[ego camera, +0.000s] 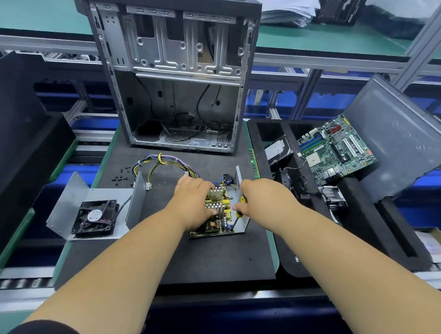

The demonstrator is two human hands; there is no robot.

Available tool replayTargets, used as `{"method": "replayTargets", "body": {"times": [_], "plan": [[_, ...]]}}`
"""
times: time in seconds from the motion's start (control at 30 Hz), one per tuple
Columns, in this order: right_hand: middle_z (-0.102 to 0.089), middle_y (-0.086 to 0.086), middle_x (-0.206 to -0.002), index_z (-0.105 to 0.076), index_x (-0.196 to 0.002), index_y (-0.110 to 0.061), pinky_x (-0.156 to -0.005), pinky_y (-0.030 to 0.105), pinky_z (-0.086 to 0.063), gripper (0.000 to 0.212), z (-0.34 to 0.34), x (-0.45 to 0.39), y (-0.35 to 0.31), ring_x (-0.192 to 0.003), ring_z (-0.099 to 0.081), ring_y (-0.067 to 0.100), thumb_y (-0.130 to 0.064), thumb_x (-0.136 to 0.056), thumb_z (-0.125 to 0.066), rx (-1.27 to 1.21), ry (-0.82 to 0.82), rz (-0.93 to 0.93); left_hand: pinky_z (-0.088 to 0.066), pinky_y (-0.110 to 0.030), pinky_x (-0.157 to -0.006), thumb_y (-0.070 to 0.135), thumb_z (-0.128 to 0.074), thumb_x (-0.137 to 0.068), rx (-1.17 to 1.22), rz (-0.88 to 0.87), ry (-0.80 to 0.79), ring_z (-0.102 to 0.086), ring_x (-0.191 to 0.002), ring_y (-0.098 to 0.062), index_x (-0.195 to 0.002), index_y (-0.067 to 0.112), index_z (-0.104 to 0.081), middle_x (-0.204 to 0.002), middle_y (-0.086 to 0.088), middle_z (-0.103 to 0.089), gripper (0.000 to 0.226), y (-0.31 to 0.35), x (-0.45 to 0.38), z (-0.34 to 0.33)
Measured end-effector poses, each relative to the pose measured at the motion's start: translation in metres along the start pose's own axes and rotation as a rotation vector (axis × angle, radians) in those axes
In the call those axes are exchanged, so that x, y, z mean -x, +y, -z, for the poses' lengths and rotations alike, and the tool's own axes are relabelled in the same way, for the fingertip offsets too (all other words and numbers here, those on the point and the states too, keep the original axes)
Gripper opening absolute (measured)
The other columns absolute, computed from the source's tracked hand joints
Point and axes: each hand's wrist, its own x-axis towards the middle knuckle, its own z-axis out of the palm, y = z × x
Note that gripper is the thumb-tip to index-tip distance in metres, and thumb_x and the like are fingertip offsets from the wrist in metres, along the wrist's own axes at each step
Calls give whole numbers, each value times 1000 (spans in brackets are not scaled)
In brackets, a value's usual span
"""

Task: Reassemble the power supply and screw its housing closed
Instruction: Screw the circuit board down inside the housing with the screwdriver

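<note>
Left hand — gripping board | right hand — clamped on screwdriver, tip in housing | cover with fan apart, left

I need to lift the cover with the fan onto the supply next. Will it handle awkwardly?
Probably lopsided: the fan sits toward one side of the bent sheet-metal cover. It looks stiff, though its edges may be sharp. Its lead may tug.
</note>
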Motion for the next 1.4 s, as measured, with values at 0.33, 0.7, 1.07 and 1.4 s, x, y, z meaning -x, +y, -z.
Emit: {"method": "replayTargets", "body": {"times": [0.33, 0.7, 1.07, 1.4], "plan": [[-45, -5, -73, -38, -81, -22, -48, 29, -25, 30, -6, 7, 1, -71, -48, 23, -47, -94, -47, -108, 107, -20, 4, -39, -122, 53, -66, -84, 9, -1, 7, -31, -137, -22, -142, 25, -41, -139, 1, -47, 69, -1, 0, -1], [-52, -2, -83, -52, -87, -19, -58, 31, -39, 24, -2, 5, 6, -79, -54, 24, -40, -96, -44, -60, 106, 54, 4, -39, -122, 53, -67, -84, 7, -9, 16, -31, -137, -23, -142, 24, -42, -138, 1, -48, 70, -2, -1, -2], [-56, -3, -89, -54, -95, -21, -60, 31, -38, 16, -1, 7, 3, -82, -55, 24, -34, -93, -47, -73, 86, 63, 3, -39, -122, 53, -68, -82, 21, -8, 28, -33, -135, -22, -141, 25, -43, -136, 2, -49, 70, -4, -2, -4], [-61, -1, -92, -49, -101, -19, -64, 34, -43, 25, -1, 9, 2, -84, -57, 24, -43, -96, -54, -45, 40, 130, 2, -39, -122, 54, -67, -83, 1, -8, 19, -33, -136, -22, -142, 24, -41, -138, 1, -48, 71, -3, -2, -4]]}}
